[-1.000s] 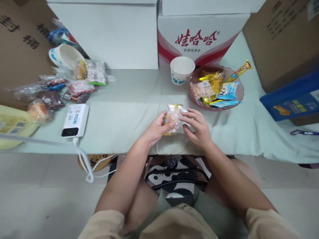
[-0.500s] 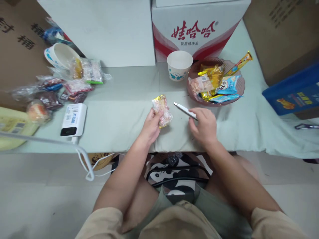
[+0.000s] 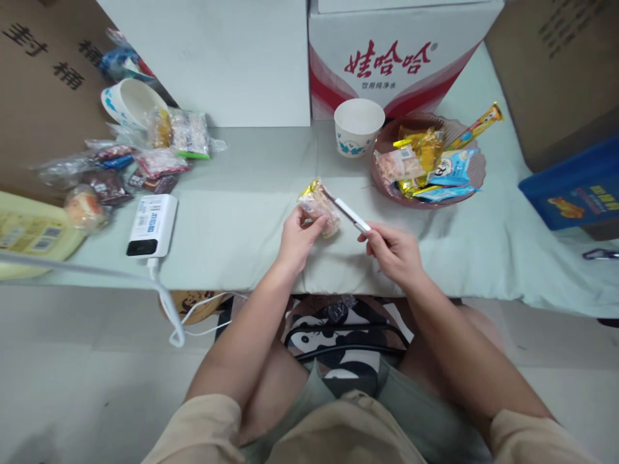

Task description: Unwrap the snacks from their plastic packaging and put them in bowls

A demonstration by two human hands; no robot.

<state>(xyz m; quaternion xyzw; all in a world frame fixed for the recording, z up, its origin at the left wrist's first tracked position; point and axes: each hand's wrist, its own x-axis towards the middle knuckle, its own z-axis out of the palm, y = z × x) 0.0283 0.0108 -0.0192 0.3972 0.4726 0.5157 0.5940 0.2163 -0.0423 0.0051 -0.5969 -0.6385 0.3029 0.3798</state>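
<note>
Above the front part of the cloth-covered table, my left hand (image 3: 298, 240) pinches a small snack packet (image 3: 323, 211) in clear and yellow wrapping. Pinkish, crumbly-looking contents show through the film. My right hand (image 3: 394, 251) is closed around the rear end of a slim white-and-grey utility knife (image 3: 353, 214). The knife slants up and to the left, and its thin dark front end is at the packet's upper right edge. Whether it cuts into the film I cannot tell.
A pink scalloped bowl (image 3: 430, 200) of wrapped snacks stands at right beside a white paper cup (image 3: 358, 129). Left are several wrapped snacks (image 3: 162, 163), a tipped paper cup (image 3: 128, 103) and a white power bank (image 3: 152, 225) with cable. Boxes (image 3: 396, 71) line the back.
My right hand has moved the knife left and turned it, bringing its front end from apart to the packet. The packet has tilted in my left hand. The view has shifted slightly.
</note>
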